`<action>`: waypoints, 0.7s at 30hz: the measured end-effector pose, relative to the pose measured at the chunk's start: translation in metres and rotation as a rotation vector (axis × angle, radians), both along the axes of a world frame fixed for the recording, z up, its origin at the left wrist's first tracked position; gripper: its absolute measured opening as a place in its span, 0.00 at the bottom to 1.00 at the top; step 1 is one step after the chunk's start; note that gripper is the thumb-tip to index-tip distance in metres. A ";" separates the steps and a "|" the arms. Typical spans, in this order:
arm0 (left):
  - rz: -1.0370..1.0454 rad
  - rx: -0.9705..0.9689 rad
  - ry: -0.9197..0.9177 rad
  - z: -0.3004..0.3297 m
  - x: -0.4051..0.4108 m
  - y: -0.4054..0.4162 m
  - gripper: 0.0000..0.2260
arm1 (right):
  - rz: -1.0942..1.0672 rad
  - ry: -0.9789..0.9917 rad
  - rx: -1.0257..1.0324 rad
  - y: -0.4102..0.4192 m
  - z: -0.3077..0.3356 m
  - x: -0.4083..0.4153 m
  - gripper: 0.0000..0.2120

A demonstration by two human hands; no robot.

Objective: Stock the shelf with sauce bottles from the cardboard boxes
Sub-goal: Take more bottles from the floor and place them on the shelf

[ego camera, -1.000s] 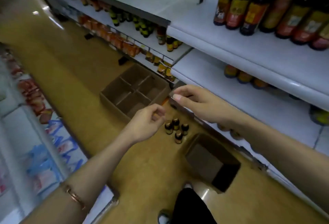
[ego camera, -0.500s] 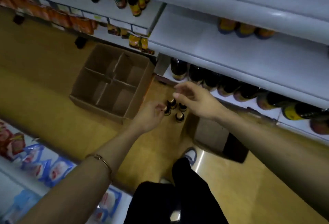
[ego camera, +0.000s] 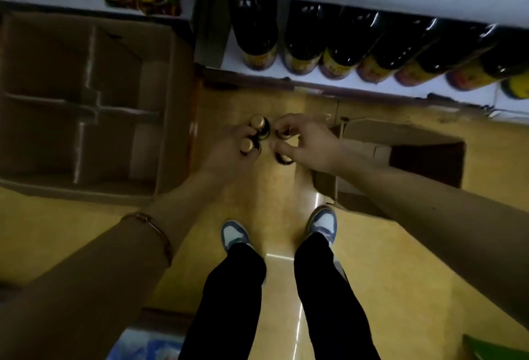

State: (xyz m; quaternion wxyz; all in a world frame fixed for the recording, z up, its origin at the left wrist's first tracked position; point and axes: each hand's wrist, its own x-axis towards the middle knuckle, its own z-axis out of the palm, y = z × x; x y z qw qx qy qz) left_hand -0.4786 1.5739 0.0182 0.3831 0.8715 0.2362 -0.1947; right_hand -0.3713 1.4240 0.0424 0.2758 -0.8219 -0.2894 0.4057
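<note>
Both hands down on four small sauce bottles standing on the floor before the bottom shelf

The divided cardboard box (ego camera: 86,102) lies at left, the smaller cardboard box (ego camera: 400,156) at right; the bottom shelf (ego camera: 286,79) holds a row of large dark bottles (ego camera: 343,44); the left hand (ego camera: 226,153) has its fingers curled round two gold-capped bottles (ego camera: 254,136); the right hand (ego camera: 306,142) pinches the tops of the other two bottles (ego camera: 283,159).

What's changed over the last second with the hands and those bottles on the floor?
Both hands came down to the floor bottles. The left hand now grips two by the necks; the right hand closes on the other two. The bottles still stand on the floor, and the divided box hasn't moved.
</note>
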 end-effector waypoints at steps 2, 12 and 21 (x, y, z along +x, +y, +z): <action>0.031 0.003 0.024 -0.044 0.005 0.008 0.16 | 0.097 -0.045 -0.027 0.000 -0.033 0.002 0.19; -0.031 0.070 0.119 -0.201 -0.015 0.018 0.31 | 0.080 0.027 -0.213 -0.021 -0.170 -0.007 0.27; 0.234 -0.173 -0.024 -0.253 0.002 0.031 0.27 | -0.218 0.237 -0.171 -0.022 -0.244 -0.013 0.34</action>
